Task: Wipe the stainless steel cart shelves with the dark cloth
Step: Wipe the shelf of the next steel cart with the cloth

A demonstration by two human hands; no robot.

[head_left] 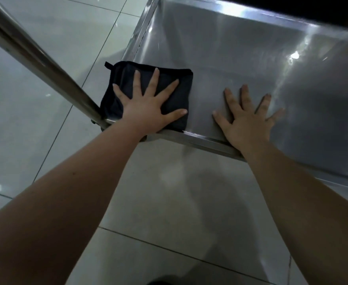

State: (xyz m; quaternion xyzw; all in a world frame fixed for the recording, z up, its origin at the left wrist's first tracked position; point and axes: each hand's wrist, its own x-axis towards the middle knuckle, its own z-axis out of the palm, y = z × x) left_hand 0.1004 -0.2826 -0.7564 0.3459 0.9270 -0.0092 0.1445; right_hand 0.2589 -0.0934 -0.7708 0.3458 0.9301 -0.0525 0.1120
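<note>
Both hands are flat, fingers spread: left hand (148, 109) presses the dark cloth (170, 87) at the shelf's (230, 58) near-left corner, mid-frame; right hand (249, 120) rests on bare steel beside it.

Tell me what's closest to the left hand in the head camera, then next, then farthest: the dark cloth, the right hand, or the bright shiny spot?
1. dark cloth: right under the left hand, which presses on it at the near left corner of the shelf.
2. right hand: flat on the shelf, just to the right.
3. bright shiny spot: far back on the right.
</note>
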